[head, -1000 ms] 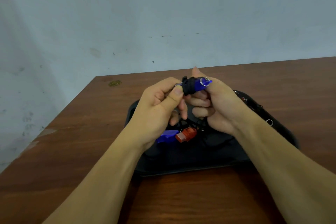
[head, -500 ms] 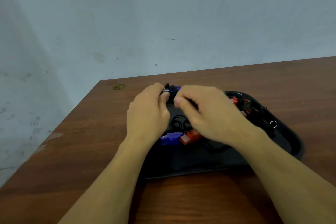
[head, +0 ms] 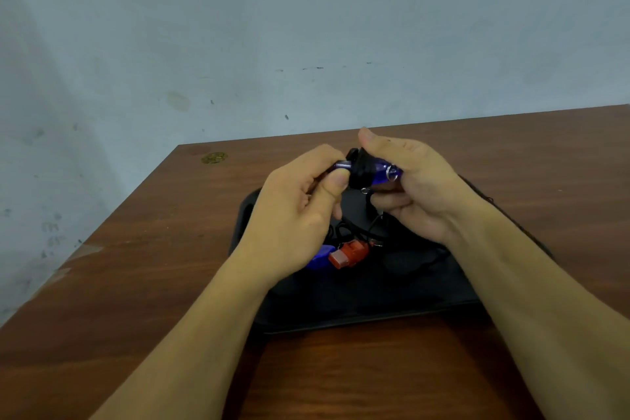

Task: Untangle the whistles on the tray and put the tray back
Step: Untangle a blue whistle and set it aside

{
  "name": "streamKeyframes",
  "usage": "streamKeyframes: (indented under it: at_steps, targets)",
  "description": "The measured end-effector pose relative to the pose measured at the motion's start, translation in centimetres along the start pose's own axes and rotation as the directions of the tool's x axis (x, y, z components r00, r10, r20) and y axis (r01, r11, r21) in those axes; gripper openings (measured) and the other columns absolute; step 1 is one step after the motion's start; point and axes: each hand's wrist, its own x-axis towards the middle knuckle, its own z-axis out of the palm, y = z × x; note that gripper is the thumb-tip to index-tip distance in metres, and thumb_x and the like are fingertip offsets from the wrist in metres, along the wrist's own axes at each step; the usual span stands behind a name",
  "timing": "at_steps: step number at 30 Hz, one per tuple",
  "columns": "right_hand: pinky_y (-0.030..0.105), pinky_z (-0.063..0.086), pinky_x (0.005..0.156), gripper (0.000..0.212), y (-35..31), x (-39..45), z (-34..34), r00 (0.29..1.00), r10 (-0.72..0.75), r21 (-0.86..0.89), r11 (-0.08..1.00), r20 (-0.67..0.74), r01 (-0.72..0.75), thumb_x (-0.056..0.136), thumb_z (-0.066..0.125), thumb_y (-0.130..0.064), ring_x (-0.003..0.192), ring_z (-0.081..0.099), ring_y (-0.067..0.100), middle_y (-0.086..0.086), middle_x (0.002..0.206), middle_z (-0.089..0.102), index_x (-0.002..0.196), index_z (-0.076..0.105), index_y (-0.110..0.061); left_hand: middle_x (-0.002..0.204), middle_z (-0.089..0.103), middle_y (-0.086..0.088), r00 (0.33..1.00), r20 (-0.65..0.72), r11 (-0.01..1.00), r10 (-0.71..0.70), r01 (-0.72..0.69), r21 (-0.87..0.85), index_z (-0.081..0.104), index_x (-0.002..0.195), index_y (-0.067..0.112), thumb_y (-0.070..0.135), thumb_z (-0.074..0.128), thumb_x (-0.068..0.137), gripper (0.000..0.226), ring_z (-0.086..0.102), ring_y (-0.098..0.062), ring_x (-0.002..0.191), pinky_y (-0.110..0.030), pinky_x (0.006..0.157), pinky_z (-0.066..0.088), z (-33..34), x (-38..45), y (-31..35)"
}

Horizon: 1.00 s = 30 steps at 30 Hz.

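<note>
Wooden worktop carries a black tray. Above the tray's far half, left hand pinches one end of a blue whistle; right hand curls round its ring end. Black cord is wound thickly round the whistle's middle. Best to unwind loop by loop, keeping slack, not tugging. On the tray below: a red whistle touching another blue whistle, with cords looped just beyond them.

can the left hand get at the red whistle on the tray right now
Probably not yet: the left hand is pinching the blue whistle held above the tray. The red whistle lies uncovered just below it.
</note>
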Motion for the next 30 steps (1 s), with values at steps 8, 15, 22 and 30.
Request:
streamKeyframes:
  at_steps: [8, 15, 22, 30]
  targets:
    - [0.012, 0.02, 0.036, 0.024, 1.2, 0.1, 1.0, 0.992, 0.125, 0.216, 0.969, 0.006, -0.123, 0.099, 0.059, -0.023, 0.048, 0.033, 0.002, -0.007, 0.062, 0.043, 0.074, 0.058, -0.019, 0.069, 0.057, -0.001, 0.981, -0.165, 0.961, -0.104, 0.056, -0.27, 0.064, 0.104, 0.011, 0.012, 0.045, 0.105, 0.019, 0.054, -0.03, 0.055, -0.033, 0.043, 0.04, 0.7, 0.2, 0.0]
    - [0.013, 0.035, 0.04, 0.015, 0.8, -0.6, 0.5, 0.995, 0.092, 0.208, 0.973, 0.044, -0.099, 0.098, 0.056, -0.016, 0.056, 0.054, 0.004, -0.008, 0.067, 0.064, 0.089, 0.067, -0.019, 0.072, 0.058, 0.008, 0.984, -0.165, 0.991, 0.071, -0.051, 0.123, 0.065, 0.112, 0.034, 0.021, 0.048, 0.102, 0.023, 0.057, -0.014, 0.059, -0.035, 0.053, 0.051, 0.2, -0.1, -0.3]
    - [0.014, 0.046, 0.039, 0.023, -0.3, -1.4, -0.9, 0.952, 0.192, 0.343, 0.901, 0.238, -0.267, 0.09, 0.059, -0.028, 0.064, 0.068, 0.015, 0.009, 0.091, 0.072, 0.1, 0.066, -0.009, 0.082, 0.06, 0.001, 0.917, 0.007, 0.689, 0.399, -0.305, 0.657, 0.061, 0.134, 0.012, 0.0, 0.058, 0.089, 0.046, 0.051, -0.015, 0.071, -0.02, 0.064, 0.037, -1.1, 0.5, -0.1]
    - [0.023, 0.058, 0.058, 0.007, 1.3, -0.4, 0.2, 0.972, -0.21, -0.036, 0.978, -0.104, 0.208, 0.098, 0.059, -0.012, 0.073, 0.074, 0.023, 0.011, 0.091, 0.075, 0.092, 0.063, -0.011, 0.084, 0.072, 0.002, 0.886, -0.245, 0.898, -0.394, 0.315, -0.308, 0.07, 0.119, 0.018, 0.013, 0.049, 0.104, 0.027, 0.066, -0.012, 0.072, -0.031, 0.063, 0.06, 1.2, 0.2, 1.0]
